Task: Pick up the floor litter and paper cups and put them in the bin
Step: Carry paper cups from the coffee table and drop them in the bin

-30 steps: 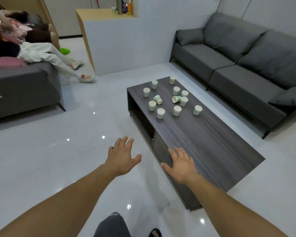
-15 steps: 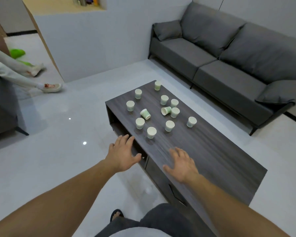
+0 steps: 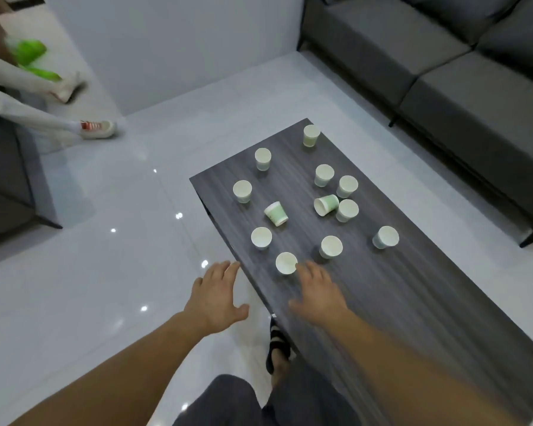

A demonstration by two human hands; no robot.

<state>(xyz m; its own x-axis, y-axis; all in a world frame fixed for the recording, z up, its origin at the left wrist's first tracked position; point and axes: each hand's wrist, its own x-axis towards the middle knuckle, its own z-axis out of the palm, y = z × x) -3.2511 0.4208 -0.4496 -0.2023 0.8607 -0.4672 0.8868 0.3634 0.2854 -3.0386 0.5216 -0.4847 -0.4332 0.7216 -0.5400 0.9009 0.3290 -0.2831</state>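
Note:
Several pale green paper cups stand on a dark wooden coffee table (image 3: 413,296); two lie tipped on their sides, one (image 3: 276,213) on the left and one (image 3: 326,205) further right. The nearest upright cup (image 3: 286,263) is just beyond the fingertips of my right hand (image 3: 317,295), which hovers over the table with fingers spread, holding nothing. My left hand (image 3: 217,298) is spread open over the floor beside the table's left edge, also empty. No bin is in view.
A grey sofa (image 3: 443,72) runs along the right, with a narrow aisle between it and the table. A seated person's legs and shoe (image 3: 97,129) reach in from the left beside another grey seat (image 3: 6,179). A white partition wall (image 3: 173,50) stands behind. Glossy white floor (image 3: 90,287) lies to the left.
I have stepped closer to the table and look more steeply down. Both hands have reached forward; the right one now nearly touches the nearest cup.

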